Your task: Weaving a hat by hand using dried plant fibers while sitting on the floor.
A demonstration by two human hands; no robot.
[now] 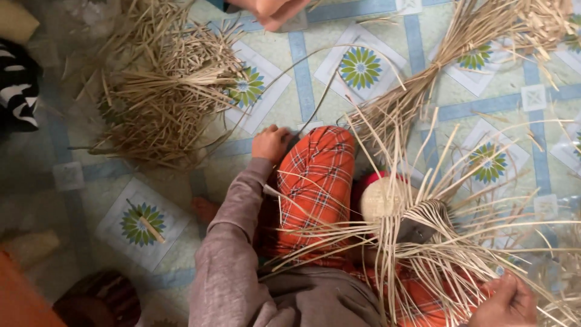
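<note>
Nearest you, your right hand (505, 301) is closed around a few thin pale strips of the half-woven basket (417, 233), which rests on your lap with loose strands fanning out in all directions. A round cream-coloured form (380, 198) sits against the woven part, just beside your raised knee in orange plaid trousers (318, 175). Your left hand (270, 144) reaches past that knee with its fingers curled, down at the tiled floor (302, 91); whether it grips anything you cannot tell. Farther out, a heap of cut strips (169, 97) lies to the left and a tied bundle (448, 60) to the right. At the far edge another person's hand (272, 11) shows.
</note>
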